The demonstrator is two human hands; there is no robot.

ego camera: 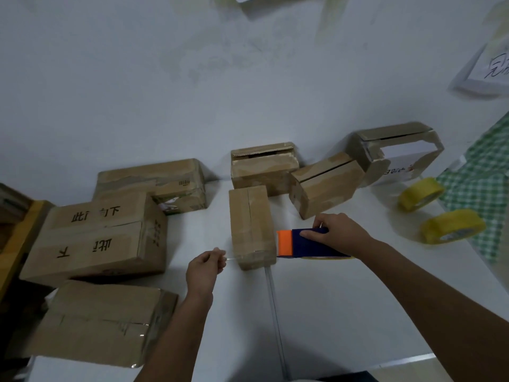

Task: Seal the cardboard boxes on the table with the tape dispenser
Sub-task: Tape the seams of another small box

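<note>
Currently, my right hand (337,234): grips tape dispenser (308,244).
My left hand (203,267): pinches tape end (230,258).
Between them: small box (251,226).

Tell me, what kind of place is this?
Probably a packing spot. Many cardboard boxes sit on a white table, spare yellow tape rolls wait nearby, and a hand holds a tape dispenser.

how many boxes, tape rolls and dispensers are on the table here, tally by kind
cardboard boxes: 8 (the one being taped, three further back on the right, four on the left)
loose yellow tape rolls: 2
tape dispenser: 1, blue and orange, gripped by the right hand
total: 11
</note>
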